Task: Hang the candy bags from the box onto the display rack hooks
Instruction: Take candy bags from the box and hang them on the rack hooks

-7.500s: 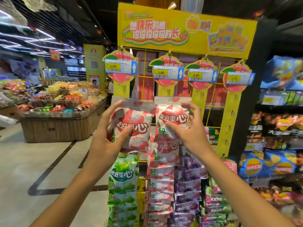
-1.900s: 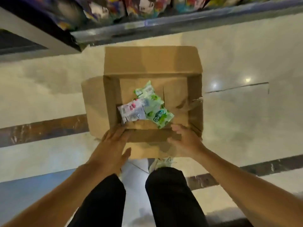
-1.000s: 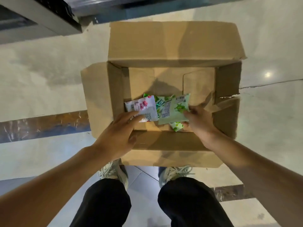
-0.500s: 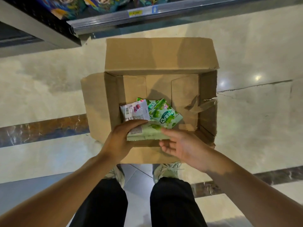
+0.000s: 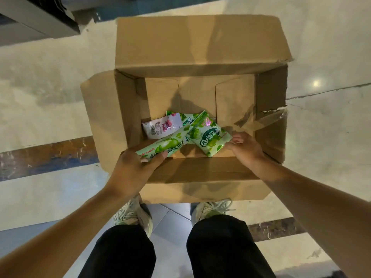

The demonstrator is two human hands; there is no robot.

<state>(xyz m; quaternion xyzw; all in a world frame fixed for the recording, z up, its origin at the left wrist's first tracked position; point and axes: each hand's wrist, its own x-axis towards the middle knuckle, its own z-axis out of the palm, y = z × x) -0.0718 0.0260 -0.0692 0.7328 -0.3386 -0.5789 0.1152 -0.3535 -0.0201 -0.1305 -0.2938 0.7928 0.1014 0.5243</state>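
Head view looked straight down into an open cardboard box (image 5: pixel 128 109) on the floor, where a few candy bags (image 5: pixel 192 125) lay against its near wall. Left hand (image 5: pixel 134 169) had its fingers curled round a green bag (image 5: pixel 166 145) at the near-left rim. Right hand (image 5: pixel 245 149) pinched another green bag (image 5: pixel 210 139) by its right edge inside the box.
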